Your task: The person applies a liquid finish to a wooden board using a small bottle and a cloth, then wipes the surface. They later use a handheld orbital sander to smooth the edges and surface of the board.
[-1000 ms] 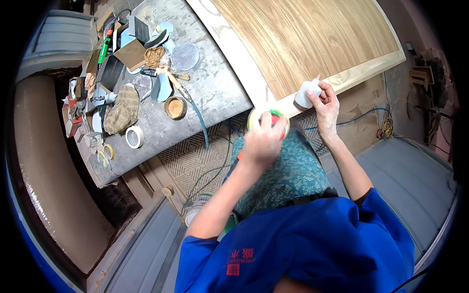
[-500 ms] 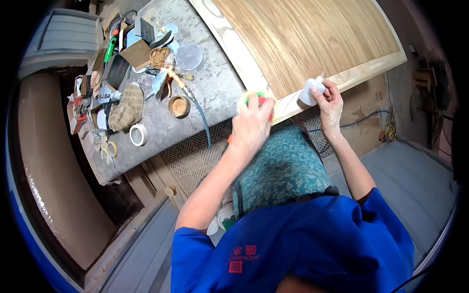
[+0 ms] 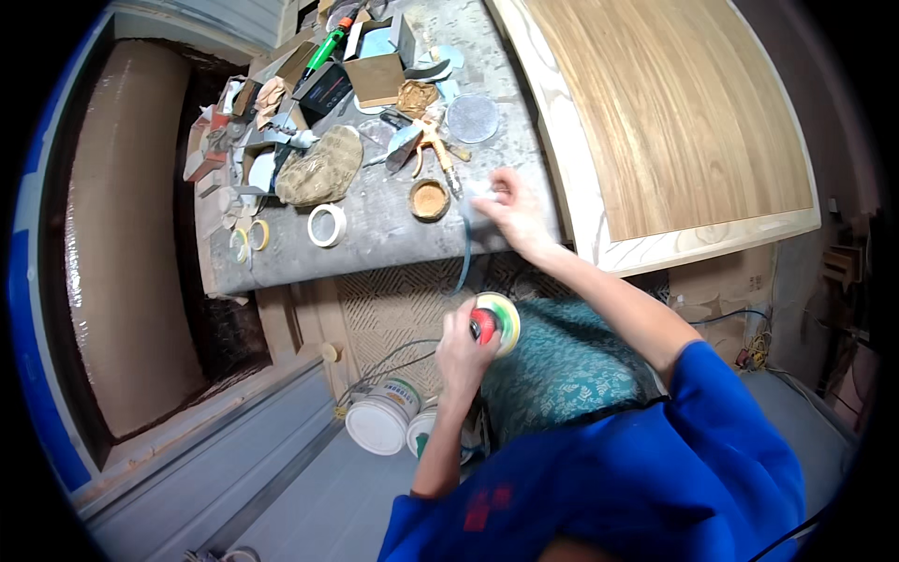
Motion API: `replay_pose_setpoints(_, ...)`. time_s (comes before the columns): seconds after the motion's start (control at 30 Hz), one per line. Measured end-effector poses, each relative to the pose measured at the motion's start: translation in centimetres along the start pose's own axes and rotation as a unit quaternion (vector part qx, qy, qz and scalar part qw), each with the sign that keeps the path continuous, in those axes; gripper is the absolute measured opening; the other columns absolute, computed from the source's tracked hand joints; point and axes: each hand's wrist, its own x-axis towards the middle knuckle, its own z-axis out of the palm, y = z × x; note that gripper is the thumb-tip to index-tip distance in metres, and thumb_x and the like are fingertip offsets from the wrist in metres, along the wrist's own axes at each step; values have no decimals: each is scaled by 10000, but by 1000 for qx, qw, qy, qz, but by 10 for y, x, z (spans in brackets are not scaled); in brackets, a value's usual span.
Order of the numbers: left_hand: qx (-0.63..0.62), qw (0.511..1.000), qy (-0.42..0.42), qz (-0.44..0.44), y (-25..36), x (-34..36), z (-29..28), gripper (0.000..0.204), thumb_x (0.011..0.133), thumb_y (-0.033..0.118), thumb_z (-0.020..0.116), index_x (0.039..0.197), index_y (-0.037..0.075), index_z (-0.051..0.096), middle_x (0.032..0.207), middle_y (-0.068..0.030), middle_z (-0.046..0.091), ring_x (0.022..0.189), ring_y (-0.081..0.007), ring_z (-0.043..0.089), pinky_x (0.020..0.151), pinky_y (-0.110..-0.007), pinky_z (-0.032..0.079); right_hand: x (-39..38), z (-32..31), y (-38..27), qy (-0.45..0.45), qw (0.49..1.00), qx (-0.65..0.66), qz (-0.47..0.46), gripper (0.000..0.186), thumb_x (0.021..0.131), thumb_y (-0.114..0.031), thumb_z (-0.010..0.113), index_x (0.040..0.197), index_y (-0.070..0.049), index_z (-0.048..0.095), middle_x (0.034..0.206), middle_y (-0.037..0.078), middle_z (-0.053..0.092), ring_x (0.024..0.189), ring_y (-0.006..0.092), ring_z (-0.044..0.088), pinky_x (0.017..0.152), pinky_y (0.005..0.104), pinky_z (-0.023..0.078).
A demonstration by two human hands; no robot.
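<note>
My left hand [image 3: 461, 358] is closed round a red tool with a round yellow-and-green disc [image 3: 507, 324], which looks like a disc sander. It is held low, in front of the table edge and over my patterned teal apron [image 3: 571, 370]. My right hand [image 3: 521, 217] is closed on a small white squeeze bottle [image 3: 481, 191], blurred by motion, above the grey table. Close to the bottle are a brown round tub [image 3: 430, 199] and a blow gun [image 3: 432, 142] on a blue hose. A wood-veneer panel with a pale frame [image 3: 582, 159] lies right of my right hand.
Rolls of tape [image 3: 327, 226], a brown cloth pad [image 3: 323, 169], opened boxes [image 3: 376, 80] and a green tube-shaped tool [image 3: 325, 53] crowd the grey table [image 3: 300, 266]. White buckets [image 3: 377, 426] stand on the floor beside a cable. A large wrapped roll [image 3: 140, 225] is at left.
My right hand has carried the white bottle from the panel's near edge leftward over the table. My left hand has lowered the red tool from the panel corner. The view has shifted left.
</note>
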Motion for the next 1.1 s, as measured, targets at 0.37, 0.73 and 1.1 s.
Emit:
replay_pose_setpoints(0.37,-31,999,-17,-32,20,-21,24,589,772,192,815,1289,102,548,1194,-165,576,1078,-415,628,897,-513,529,13,39,26,-16,971,-222,-90,474,873,-254,701,1283,-42,591,1170,175,671,1086,303,666,987,402,513)
replay_pose_setpoints(0.73,98,985,12,140,182,10,85,537,837,212,746,1321,63,564,1149,-211,517,917,-416,670,725,-507,581,-32,-375,-53,-20,690,-688,-225,549,1034,-354,552,1529,-128,479,1593,138,429,1497,315,364,1232,484,267)
replay_pose_setpoints(1.1,117,990,11,76,293,-10,164,502,843,263,736,1303,136,579,1164,-210,513,901,-419,687,686,-512,597,-23,-583,-70,12,661,-726,-190,577,1061,-389,493,1587,-171,400,1665,61,343,1560,254,258,1269,462,176)
